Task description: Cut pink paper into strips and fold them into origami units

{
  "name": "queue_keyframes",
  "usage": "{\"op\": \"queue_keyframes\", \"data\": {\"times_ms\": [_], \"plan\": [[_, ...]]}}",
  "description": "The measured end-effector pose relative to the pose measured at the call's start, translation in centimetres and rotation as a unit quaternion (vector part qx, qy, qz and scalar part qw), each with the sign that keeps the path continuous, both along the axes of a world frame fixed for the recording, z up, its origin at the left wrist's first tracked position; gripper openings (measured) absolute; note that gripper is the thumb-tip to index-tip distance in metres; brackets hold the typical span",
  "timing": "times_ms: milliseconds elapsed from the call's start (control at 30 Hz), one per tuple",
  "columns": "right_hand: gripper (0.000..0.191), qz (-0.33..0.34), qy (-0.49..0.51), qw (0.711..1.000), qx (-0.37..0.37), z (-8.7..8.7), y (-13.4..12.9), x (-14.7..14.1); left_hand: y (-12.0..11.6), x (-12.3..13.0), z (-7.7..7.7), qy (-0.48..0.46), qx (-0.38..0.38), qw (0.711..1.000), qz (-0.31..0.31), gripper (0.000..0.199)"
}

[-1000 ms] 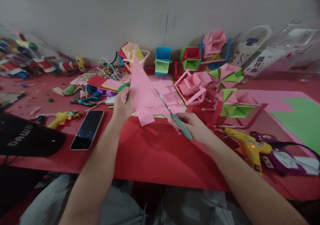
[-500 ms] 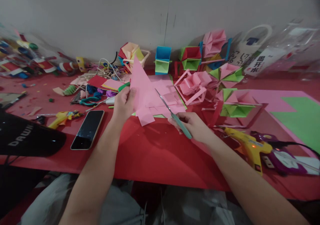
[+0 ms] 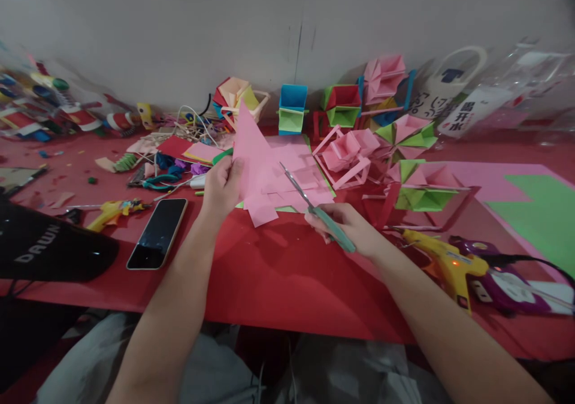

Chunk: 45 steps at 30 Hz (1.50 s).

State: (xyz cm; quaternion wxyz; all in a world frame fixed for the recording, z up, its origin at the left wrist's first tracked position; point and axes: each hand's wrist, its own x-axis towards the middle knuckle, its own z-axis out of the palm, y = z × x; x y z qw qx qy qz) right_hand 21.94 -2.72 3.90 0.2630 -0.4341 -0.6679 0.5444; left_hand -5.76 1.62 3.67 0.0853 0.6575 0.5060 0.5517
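My left hand (image 3: pixel 223 185) pinches the left edge of a pink paper sheet (image 3: pixel 251 152) whose pointed corner stands up. Wrapped round the green handles of a pair of scissors (image 3: pixel 331 227) is my right hand (image 3: pixel 348 224). The scissor blades look closed and point up and left, to the right of the raised paper and apart from it. Beneath them, several pink sheets and cut pieces (image 3: pixel 294 149) lie overlapped on the red table (image 3: pixel 278 272). A small pink flap (image 3: pixel 263 214) sticks out at their front.
Folded paper lanterns (image 3: pixel 344 152) stand behind and to the right. A phone (image 3: pixel 157 234), a black object (image 3: pixel 54 242) and a yellow glue gun (image 3: pixel 112 212) lie left. Another glue gun (image 3: pixel 449 263) lies right, near pink and green sheets (image 3: pixel 534 212). Bottles (image 3: pixel 476 104) stand back right.
The scissors have shifted slightly right and down in my right hand's grip, and their handles are turned a little. My left hand and the raised paper have barely moved.
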Motion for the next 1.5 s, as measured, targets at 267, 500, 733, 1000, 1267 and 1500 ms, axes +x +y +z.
{"op": "queue_keyframes", "data": {"times_ms": [267,500,733,1000,1267,1500], "plan": [[0.046,0.006,0.016,1.0,-0.01,0.2,-0.1,-0.1,0.1,-0.3,0.1,0.001,0.001,1.0,0.012,0.044],[0.045,0.029,0.022,0.999,-0.01,0.0,-0.1,0.0,-0.1,-0.5,0.5,-0.018,-0.004,1.0,0.025,0.044],[0.045,0.021,0.049,0.998,-0.028,0.1,-0.2,-0.1,0.1,-0.2,0.2,-0.026,-0.029,0.999,-0.034,0.041],[0.052,0.006,0.039,0.999,-0.025,0.6,-0.1,-0.3,0.0,0.7,-0.5,0.005,-0.043,0.998,-0.048,0.042],[0.05,-0.025,0.037,0.998,-0.049,0.0,0.2,-0.4,-0.5,2.1,0.0,0.005,-0.053,0.997,-0.052,0.044],[0.049,-0.027,0.038,0.998,-0.041,-0.2,0.2,-0.3,-0.7,2.5,0.2,0.008,-0.063,0.996,-0.062,0.041]]}}
